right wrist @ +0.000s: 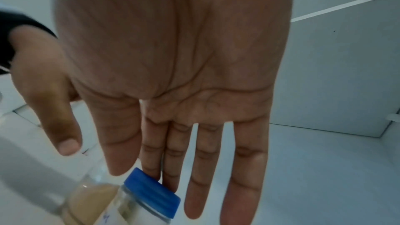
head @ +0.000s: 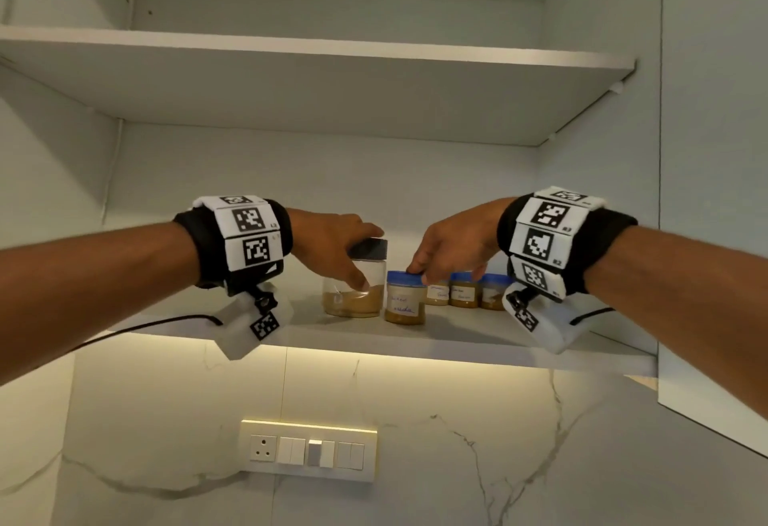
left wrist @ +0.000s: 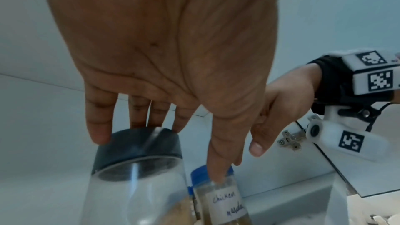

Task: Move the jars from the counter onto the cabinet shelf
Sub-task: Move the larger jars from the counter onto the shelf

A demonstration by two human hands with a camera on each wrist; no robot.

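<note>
The left hand [head: 332,243] rested outstretched fingers on the black lid of the large clear glass jar of brown powder [head: 353,282], standing on the white cabinet shelf [head: 415,338]. The right hand [head: 453,247], fingers extended, touched the neighbouring blue-lidded labelled jar [head: 405,297].

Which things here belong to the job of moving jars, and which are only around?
Part of the job:
- black-lid jar, left hand touching it
- blue-lid jar, right hand over its lid
- three more blue-lid jars behind it
- cabinet shelf they stand on

Only around:
- upper shelf
- wall switch panel
- cabinet door hinge
</note>
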